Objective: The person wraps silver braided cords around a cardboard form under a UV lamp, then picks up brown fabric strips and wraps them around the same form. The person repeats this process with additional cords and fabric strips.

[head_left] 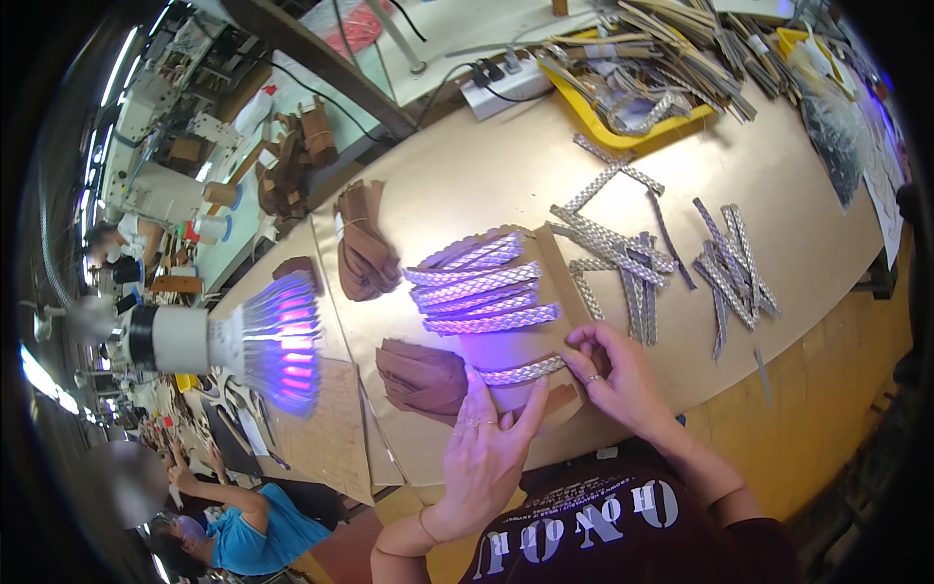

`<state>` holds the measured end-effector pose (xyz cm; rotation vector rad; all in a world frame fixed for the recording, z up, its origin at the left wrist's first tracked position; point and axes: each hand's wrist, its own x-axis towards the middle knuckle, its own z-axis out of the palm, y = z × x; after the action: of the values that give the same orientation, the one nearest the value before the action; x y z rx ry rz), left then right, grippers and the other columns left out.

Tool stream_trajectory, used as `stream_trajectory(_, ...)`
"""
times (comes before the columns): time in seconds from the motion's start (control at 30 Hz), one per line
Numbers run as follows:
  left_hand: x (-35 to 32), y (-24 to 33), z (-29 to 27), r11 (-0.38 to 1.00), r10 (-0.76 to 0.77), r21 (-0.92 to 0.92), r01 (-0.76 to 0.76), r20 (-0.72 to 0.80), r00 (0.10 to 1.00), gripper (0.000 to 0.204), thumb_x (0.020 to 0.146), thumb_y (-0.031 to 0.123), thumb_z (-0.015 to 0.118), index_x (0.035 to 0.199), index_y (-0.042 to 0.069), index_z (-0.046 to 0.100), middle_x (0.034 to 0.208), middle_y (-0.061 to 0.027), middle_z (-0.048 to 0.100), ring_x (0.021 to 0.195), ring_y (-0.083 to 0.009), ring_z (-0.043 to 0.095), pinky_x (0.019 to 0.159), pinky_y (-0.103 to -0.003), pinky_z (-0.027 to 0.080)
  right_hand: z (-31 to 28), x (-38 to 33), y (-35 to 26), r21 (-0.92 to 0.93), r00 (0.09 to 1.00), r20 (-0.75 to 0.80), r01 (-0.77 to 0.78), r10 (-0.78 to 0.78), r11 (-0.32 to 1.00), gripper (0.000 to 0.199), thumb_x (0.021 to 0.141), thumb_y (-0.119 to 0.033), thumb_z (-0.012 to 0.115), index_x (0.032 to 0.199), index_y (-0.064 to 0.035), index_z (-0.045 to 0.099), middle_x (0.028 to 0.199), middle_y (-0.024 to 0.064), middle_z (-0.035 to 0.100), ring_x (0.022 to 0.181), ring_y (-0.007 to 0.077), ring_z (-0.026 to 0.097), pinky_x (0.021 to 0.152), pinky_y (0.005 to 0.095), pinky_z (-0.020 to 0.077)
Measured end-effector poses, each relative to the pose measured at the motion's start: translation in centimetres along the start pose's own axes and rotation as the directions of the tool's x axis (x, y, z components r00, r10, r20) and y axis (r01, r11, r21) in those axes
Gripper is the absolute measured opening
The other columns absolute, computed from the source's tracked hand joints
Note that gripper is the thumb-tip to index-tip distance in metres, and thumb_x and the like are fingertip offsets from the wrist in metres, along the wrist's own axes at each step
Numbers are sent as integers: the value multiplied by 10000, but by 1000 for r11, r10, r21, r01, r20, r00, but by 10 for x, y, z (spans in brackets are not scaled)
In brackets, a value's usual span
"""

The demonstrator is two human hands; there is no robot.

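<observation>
A short silver braided strap point(522, 372) lies across a brown board point(556, 282) close in front of me. My left hand point(486, 443) rests with its fingers stretched out and spread, the tips touching the strap's left end and lower edge. At the strap's right end, my right hand point(613, 375) is bent closed, thumb and fingertips pinching there. Several similar braided straps point(486, 297) lie side by side farther up the board, under purple light. Left of my fingers sits a stack of brown strips point(420, 378).
Loose braided pieces point(735, 268) are scattered at the right. A yellow tray point(623, 131) heaped with strips stands at the back, beside a white power strip point(506, 90). A lit purple lamp point(277, 343) hangs at the left. A co-worker in blue point(263, 530) is at lower left.
</observation>
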<state>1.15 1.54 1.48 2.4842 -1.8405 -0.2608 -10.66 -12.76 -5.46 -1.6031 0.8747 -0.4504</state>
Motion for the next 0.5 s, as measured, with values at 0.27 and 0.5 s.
stream_trajectory(0.27,-14,-14,8,905,-31,-422,-57,-199,980,476,834,-9,588,1280,158,601,1351,-390,419,1244,-459,490,1038,-447,423,-17,-2,-26,151,980,148,112,-135,982,165,931,-140,624,877,15,642,744,46,587,671,112,512,633,269,413)
stream_trajectory(0.5,-37,-29,22,757,-451,-652,38,-479,753,275,850,20,620,1124,16,641,1406,-310,433,1240,-400,523,1034,-442,410,-16,42,-62,7,979,-41,200,-200,980,176,915,-154,661,859,13,652,695,-16,562,623,59,445,580,258,372)
